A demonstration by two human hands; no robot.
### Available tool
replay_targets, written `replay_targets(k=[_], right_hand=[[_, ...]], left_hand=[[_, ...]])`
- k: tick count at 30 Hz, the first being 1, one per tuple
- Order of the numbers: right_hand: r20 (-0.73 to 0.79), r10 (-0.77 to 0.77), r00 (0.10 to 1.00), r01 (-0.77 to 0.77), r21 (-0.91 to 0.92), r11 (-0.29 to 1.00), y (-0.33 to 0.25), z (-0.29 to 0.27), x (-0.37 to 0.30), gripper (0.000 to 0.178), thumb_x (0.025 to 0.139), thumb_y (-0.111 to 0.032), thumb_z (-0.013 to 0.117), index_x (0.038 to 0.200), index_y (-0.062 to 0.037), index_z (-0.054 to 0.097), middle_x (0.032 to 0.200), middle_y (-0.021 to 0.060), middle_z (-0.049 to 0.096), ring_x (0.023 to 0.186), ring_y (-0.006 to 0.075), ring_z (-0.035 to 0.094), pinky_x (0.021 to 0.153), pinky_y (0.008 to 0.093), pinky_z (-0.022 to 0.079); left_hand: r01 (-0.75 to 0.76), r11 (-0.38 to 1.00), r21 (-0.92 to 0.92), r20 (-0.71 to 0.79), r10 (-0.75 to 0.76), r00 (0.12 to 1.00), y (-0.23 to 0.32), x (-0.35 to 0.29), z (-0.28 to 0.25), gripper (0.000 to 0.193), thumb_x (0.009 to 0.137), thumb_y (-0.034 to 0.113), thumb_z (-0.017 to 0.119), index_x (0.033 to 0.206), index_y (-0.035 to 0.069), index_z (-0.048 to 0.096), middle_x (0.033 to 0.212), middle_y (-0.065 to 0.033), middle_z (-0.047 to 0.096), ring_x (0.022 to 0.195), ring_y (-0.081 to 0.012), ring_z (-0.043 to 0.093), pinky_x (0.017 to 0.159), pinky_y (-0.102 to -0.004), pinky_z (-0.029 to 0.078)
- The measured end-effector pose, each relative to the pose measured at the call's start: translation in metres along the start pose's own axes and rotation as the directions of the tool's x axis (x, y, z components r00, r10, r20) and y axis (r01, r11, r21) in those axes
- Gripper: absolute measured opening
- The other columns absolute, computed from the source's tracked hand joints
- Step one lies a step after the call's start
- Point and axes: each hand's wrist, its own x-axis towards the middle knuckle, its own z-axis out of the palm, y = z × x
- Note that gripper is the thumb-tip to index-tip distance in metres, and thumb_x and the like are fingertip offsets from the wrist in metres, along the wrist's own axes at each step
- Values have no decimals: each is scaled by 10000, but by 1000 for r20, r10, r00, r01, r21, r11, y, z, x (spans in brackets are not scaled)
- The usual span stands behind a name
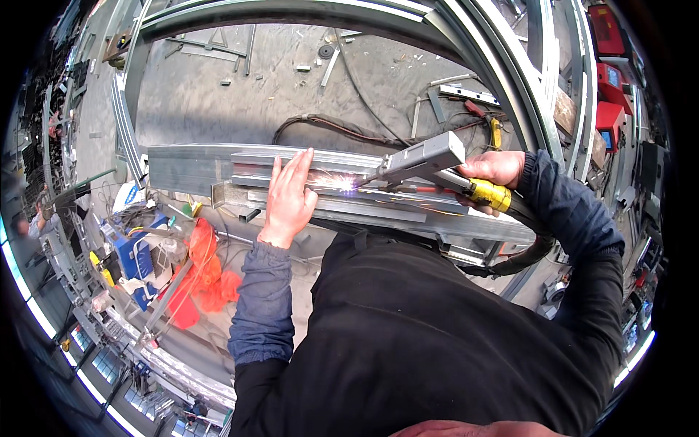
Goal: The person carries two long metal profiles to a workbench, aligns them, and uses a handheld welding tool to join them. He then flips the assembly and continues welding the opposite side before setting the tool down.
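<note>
In my right hand (496,173) is a welding torch (489,194) with a yellow grip and a grey box-shaped part (422,159) above it. Its tip points left at a metal profile (255,162), where a bright violet-white glow throws sparks. The exact tip is lost in the glare. My left hand (289,195) lies flat on the metal just left of the sparks, its fingers stretched out and holding nothing. Long silvery profiles (182,169) lie side by side across the front of me. A thick black cable (535,256) curves down from the torch.
Curved metal frames (502,62) arch over the far side and right. Cables (320,120) and metal offcuts lie on the floor (211,109). Orange-red netting (207,269) and a blue machine (135,255) stand at left. Red machines (610,124) line the far right. Another person (36,222) is at far left.
</note>
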Motion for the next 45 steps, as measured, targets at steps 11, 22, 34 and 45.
replay_targets(k=[11, 22, 34, 45], right_hand=[[52, -7, 999, 5, 27, 1000, -2, -7, 0, 605, 1108, -658, 527, 1316, -98, 620, 995, 88, 716, 681, 217, 741, 565, 406, 641], [82, -9, 997, 11, -18, 1000, -3, -7, -2, 562, 1122, -641, 506, 1300, -115, 590, 972, 83, 709, 682, 215, 746, 574, 400, 643], [70, -17, 997, 20, -45, 999, 2, -10, -4, 583, 1123, -647, 497, 1357, -120, 580, 983, 74, 697, 680, 212, 737, 576, 402, 641], [47, -6, 999, 8, -41, 999, 6, -12, -7, 590, 1119, -661, 490, 1396, -146, 564, 998, 79, 696, 693, 218, 743, 589, 411, 655]], left_hand=[[28, 995, -100, 25, -25, 999, 2, 3, -8, 824, 881, 16, 542, 1692, 109, 429, 1541, -111, 652, 1493, -290, 563, 1358, -580, 227], [36, 991, -129, 37, -32, 999, 0, 4, -10, 848, 867, -10, 529, 1700, 112, 422, 1508, -111, 675, 1454, -303, 597, 1349, -606, 217], [1, 995, -97, 27, 2, 1000, 0, 1, -12, 853, 879, 36, 554, 1712, 64, 374, 1716, -163, 449, 1598, -341, 416, 1362, -536, 243], [85, 996, -22, -209, -88, 974, -12, -32, -40, 820, 877, 73, 551, 1671, -49, 385, 1702, -203, 468, 1628, -409, 364, 1360, -570, 196]])
